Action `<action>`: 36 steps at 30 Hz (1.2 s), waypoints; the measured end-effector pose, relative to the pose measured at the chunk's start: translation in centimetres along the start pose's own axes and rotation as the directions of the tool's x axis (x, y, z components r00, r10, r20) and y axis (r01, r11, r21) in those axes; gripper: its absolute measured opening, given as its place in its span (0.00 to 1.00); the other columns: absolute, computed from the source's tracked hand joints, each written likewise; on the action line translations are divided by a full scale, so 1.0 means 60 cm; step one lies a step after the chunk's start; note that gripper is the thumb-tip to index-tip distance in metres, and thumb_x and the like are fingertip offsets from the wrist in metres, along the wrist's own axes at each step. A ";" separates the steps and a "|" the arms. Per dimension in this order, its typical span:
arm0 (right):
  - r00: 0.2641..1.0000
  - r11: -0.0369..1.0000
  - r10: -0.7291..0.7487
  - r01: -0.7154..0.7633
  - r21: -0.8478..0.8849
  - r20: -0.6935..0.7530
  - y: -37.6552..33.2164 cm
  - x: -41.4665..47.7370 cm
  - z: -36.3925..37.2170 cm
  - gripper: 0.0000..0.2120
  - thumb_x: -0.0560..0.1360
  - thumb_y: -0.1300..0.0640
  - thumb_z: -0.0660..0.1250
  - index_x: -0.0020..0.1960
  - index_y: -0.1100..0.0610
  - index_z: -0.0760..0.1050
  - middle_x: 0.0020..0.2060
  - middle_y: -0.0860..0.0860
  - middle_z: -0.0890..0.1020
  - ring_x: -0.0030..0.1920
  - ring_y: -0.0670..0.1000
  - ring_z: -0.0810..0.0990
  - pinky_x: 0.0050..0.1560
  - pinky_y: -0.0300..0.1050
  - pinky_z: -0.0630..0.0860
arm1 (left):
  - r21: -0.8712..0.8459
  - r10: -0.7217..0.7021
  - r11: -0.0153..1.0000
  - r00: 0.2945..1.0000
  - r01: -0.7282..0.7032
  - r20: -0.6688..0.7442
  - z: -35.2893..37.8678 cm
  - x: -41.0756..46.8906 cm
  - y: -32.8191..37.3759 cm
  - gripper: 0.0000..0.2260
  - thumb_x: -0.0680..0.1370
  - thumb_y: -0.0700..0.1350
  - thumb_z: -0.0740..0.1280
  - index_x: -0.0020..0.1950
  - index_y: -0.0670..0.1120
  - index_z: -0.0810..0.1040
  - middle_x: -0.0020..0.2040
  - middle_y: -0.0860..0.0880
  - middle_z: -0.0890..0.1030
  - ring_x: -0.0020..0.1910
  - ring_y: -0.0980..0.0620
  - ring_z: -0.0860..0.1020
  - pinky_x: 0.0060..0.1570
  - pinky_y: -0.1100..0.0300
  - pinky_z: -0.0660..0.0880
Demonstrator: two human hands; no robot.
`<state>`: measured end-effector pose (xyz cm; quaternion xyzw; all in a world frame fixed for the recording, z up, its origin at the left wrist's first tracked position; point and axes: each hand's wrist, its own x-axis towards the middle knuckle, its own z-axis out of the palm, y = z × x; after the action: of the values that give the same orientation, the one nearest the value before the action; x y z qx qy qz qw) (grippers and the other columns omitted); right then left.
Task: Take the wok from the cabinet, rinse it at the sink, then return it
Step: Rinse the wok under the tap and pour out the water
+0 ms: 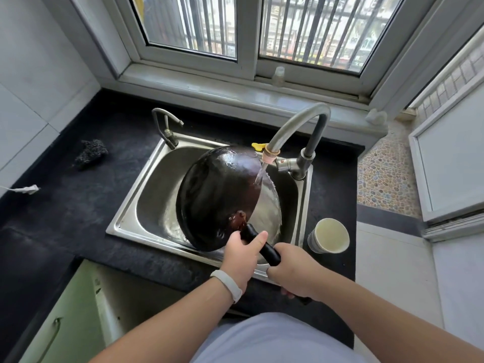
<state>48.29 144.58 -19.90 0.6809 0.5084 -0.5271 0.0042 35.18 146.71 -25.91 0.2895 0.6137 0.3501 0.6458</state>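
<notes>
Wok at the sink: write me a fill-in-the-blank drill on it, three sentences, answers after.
1. Both hands, left hand and right hand, grip the wok by its ____.
2. Water from the tap lands on the wok's ____ edge.
3. The paper cup stands ____ of the sink.

Answers: handle; right; right

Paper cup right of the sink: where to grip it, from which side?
Grip the cup around its side wall just below the rim, coming from the right or from above. It stands upright and open on the counter, and the sink rim and wok crowd its left.
</notes>
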 end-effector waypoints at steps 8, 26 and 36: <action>0.994 0.968 0.055 -0.076 0.241 0.091 -0.017 -0.010 0.017 0.04 0.74 0.63 0.64 0.48 0.57 0.72 0.32 0.56 0.79 0.23 0.49 0.77 0.25 0.42 0.76 | 0.047 0.007 0.999 1.000 -0.006 -0.009 -0.014 -0.005 0.000 0.14 0.72 0.50 0.74 0.51 0.43 0.78 0.45 0.46 0.84 0.47 0.48 0.83 0.49 0.52 0.79; 0.982 0.843 0.095 -0.167 0.512 0.165 0.002 -0.014 0.020 0.04 0.73 0.62 0.68 0.46 0.61 0.74 0.24 0.51 0.78 0.22 0.49 0.75 0.21 0.37 0.70 | 0.162 -0.022 0.987 0.998 0.013 0.054 -0.004 0.001 -0.005 0.11 0.73 0.50 0.73 0.46 0.44 0.78 0.38 0.50 0.82 0.42 0.52 0.82 0.43 0.56 0.79; 0.976 0.698 0.096 -0.207 0.686 0.196 0.018 -0.027 0.014 0.07 0.71 0.64 0.68 0.48 0.63 0.73 0.28 0.53 0.79 0.25 0.49 0.75 0.25 0.40 0.72 | 0.256 -0.001 0.966 0.994 -0.027 0.108 0.015 0.001 0.005 0.14 0.73 0.50 0.73 0.48 0.41 0.76 0.35 0.50 0.77 0.38 0.52 0.79 0.42 0.55 0.80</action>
<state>48.57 142.48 -19.68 0.6306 0.2101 -0.7265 -0.1743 36.03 146.97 -25.65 0.3932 0.6166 0.2557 0.6323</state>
